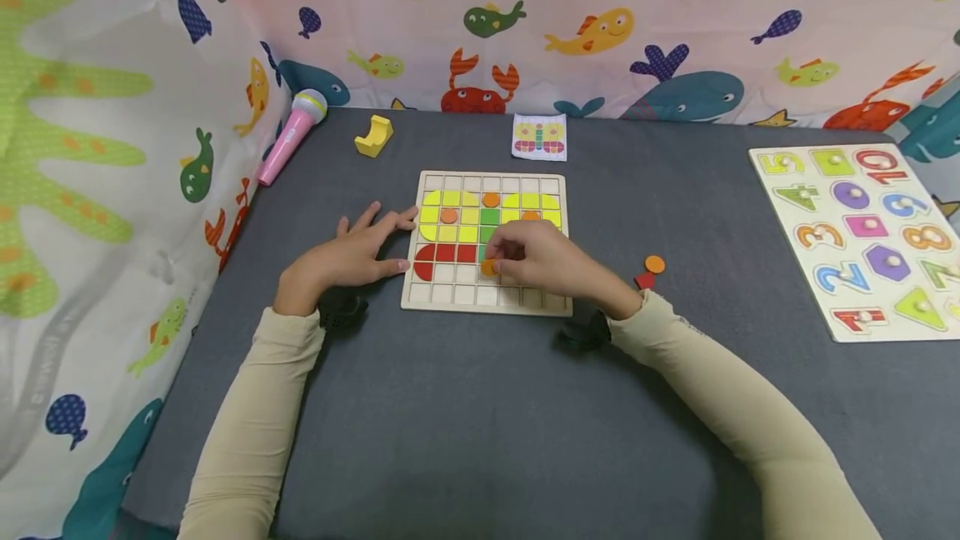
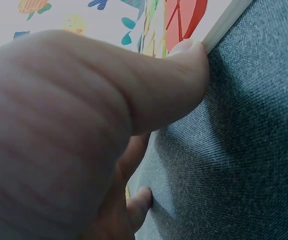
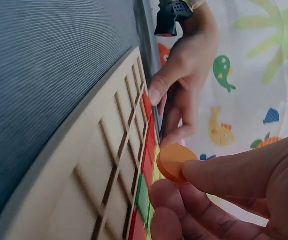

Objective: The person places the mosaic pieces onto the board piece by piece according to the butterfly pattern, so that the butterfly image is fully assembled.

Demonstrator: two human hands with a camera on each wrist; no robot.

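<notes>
A wooden grid board [image 1: 487, 303] lies on the grey table, with yellow, green, red and orange pieces set in its cells. Between thumb and fingers my right hand [image 1: 542, 258] pinches an orange disc [image 3: 171, 161], held over the lower middle of the board. My left hand [image 1: 348, 252] rests at the board's left side, its thumb [image 2: 179, 85] and a fingertip touching the edge, fingers spread and fairly straight. Some red cells right of centre are hidden behind my right hand in the head view. Near my right wrist lie a loose orange disc [image 1: 655, 264] and a red piece [image 1: 645, 281].
Behind the board lies a small card [image 1: 539, 153] printed with a coloured pattern. A yellow block [image 1: 373, 137] and a pink toy microphone [image 1: 288, 140] are at the back left. A number and shape puzzle board [image 1: 821, 227] lies at the right. Patterned cloth [image 1: 420, 23] hangs behind.
</notes>
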